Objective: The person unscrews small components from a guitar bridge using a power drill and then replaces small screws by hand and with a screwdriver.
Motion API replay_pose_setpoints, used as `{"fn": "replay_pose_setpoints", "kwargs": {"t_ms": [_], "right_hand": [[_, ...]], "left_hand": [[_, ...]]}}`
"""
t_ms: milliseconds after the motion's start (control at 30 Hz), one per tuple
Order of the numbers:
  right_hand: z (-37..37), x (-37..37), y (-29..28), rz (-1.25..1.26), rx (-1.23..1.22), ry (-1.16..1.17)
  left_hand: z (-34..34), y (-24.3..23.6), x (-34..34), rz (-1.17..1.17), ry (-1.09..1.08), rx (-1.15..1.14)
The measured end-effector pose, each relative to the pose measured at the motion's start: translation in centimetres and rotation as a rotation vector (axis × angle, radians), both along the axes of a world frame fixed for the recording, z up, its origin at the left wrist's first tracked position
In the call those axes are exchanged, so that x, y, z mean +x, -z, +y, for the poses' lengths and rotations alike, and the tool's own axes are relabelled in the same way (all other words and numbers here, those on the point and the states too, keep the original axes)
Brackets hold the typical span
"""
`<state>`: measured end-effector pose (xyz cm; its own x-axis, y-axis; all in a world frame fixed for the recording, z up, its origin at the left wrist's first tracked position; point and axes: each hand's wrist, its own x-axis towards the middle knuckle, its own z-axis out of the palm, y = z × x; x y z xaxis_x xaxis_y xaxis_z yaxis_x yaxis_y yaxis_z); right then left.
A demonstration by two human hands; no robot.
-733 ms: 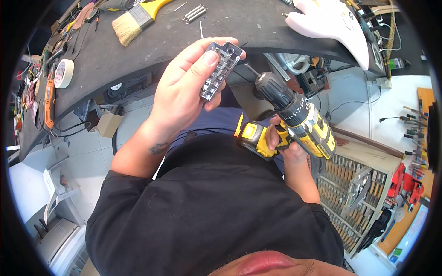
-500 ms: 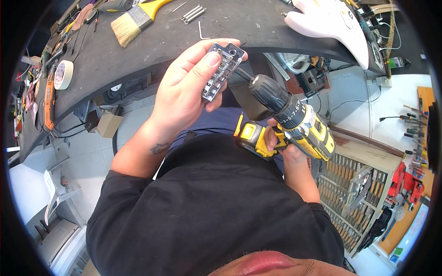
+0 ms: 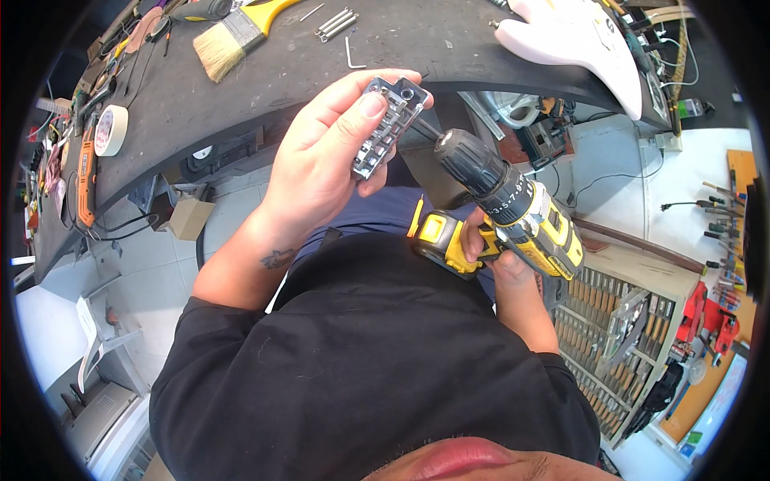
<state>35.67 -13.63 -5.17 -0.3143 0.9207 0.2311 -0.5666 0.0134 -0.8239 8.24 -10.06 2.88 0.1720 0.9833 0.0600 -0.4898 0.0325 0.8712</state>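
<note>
In my left hand (image 3: 325, 132) is a chrome guitar bridge (image 3: 387, 127) with a row of saddles, gripped between the thumb on its face and the fingers behind. My right hand (image 3: 497, 252) is wrapped round the handle of a yellow and black cordless drill (image 3: 517, 204). The drill points up and left, and a thin bit (image 3: 429, 127) runs from its chuck to the bridge's right side. Whether the tip touches the bridge is hard to see. The drill's battery is close against my shirt.
Ahead curves the dark workbench (image 3: 281, 88), bearing a paintbrush (image 3: 233, 44), several springs (image 3: 337, 24), a hex key (image 3: 353, 54) and a pale guitar body (image 3: 561, 36). Masking tape (image 3: 111, 131) and an orange cutter (image 3: 86, 180) are at left. A tool rack (image 3: 618, 345) stands right.
Almost nothing differs. The bridge and my left hand have shifted very slightly, and the drill keeps nearly the same position.
</note>
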Motion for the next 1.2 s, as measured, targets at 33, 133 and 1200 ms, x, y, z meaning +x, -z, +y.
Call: {"fn": "replay_pose_setpoints", "kwargs": {"t_ms": [33,133,1200], "right_hand": [[-0.1,0.2,0.3,-0.010,-0.006,0.003],[0.0,0.2,0.3,-0.004,-0.016,-0.006],[0.3,0.0,-0.2,0.018,-0.004,-0.052]], "left_hand": [[0.0,0.0,0.0,0.000,0.001,0.000],[0.0,0.1,0.1,0.009,0.004,0.016],[0.1,0.0,0.2,0.025,-0.046,0.003]]}}
